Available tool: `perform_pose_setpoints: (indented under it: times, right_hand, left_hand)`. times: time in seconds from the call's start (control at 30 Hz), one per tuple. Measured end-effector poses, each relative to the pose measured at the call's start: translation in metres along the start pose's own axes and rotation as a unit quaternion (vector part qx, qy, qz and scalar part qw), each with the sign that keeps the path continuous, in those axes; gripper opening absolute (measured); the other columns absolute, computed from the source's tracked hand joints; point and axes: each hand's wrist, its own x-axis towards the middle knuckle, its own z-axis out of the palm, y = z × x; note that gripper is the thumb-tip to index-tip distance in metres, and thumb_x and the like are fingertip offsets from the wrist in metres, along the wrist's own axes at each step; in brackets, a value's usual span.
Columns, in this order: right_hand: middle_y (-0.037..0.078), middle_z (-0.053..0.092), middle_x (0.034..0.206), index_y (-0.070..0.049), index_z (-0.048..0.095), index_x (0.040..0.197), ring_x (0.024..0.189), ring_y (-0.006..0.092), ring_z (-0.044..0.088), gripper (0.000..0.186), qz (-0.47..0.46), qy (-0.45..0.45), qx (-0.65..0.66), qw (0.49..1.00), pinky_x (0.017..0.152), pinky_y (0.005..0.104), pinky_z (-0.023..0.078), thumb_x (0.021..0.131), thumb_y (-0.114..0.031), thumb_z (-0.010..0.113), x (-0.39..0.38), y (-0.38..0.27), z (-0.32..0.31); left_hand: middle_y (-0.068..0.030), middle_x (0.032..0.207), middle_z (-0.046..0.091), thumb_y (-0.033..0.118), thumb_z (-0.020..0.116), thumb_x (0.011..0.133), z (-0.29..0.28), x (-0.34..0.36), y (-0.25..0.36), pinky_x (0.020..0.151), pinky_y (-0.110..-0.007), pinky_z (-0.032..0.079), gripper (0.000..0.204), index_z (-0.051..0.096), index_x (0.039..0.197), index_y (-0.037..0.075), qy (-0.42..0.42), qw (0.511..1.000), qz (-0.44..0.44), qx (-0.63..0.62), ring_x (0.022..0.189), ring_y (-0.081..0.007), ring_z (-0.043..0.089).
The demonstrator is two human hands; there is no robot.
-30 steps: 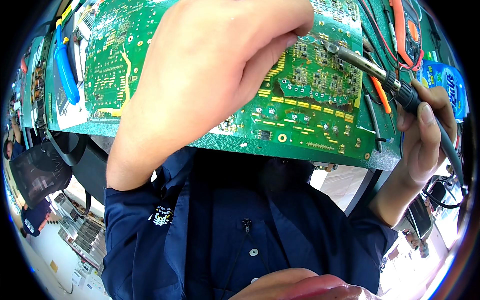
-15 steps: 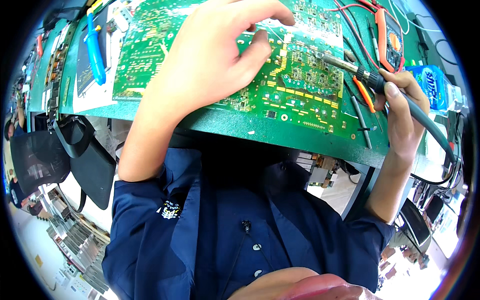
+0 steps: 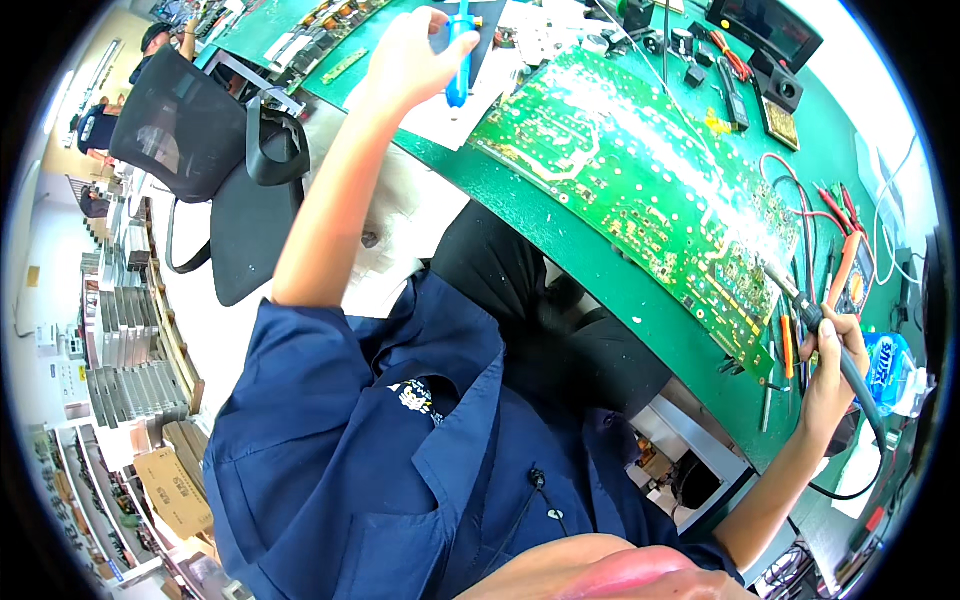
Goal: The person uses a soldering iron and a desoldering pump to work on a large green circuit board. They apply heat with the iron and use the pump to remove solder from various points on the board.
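OK, sldr-iron (image 3: 808, 312) in R fingers (image 3: 829, 348)

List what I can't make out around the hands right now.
All in the head view:
Circuit board: glare washes out parts across its middle.
Soldering iron: tip too small, against that glare, to tell whether it touches the board.
Right hand: covers part of the iron's handle.
Blue tool: upper end cut off by the top edge.
Left hand: hides its far fingers; grip unclear.

Circuit board (image 3: 630, 215) on bench (image 3: 610, 287), multimeter (image 3: 852, 268) right, chair (image 3: 250, 240) left.
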Motion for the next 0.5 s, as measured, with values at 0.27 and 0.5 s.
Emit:
perform_pose_setpoints:
  times: [0.27, 0.5]
  right_hand:
    - [0.001, 0.052, 0.061, 0.004, 0.059, 0.086, 0.053, 0.0043, 0.044, 0.016, -0.016, 0.001, -0.005, 1.000, 0.049, 0.0190, 0.033, 0.084, -0.011, 0.054, 0.002, -0.007, -0.005]
    - [0.002, 0.054, 0.060, 0.005, 0.061, 0.088, 0.055, 0.0053, 0.050, 0.017, 0.000, -0.029, 0.038, 0.999, 0.053, 0.0182, 0.042, 0.082, -0.011, 0.057, 0.005, 0.000, -0.018]
  left_hand:
    - [-0.0156, 0.081, 0.064, 0.050, 0.060, 0.075, 0.070, 0.088, -0.051, 0.066, -0.034, 0.049, 0.049, 0.064, 0.088, 0.003, -0.295, 0.937, -0.095, 0.160, 0.075, -0.0223, 0.063]
    - [-0.0039, 0.081, 0.055, 0.047, 0.060, 0.081, 0.041, 0.070, -0.078, 0.068, -0.027, 0.047, 0.053, 0.055, 0.103, -0.001, -0.169, 0.895, -0.275, -0.307, 0.073, -0.0120, 0.055]
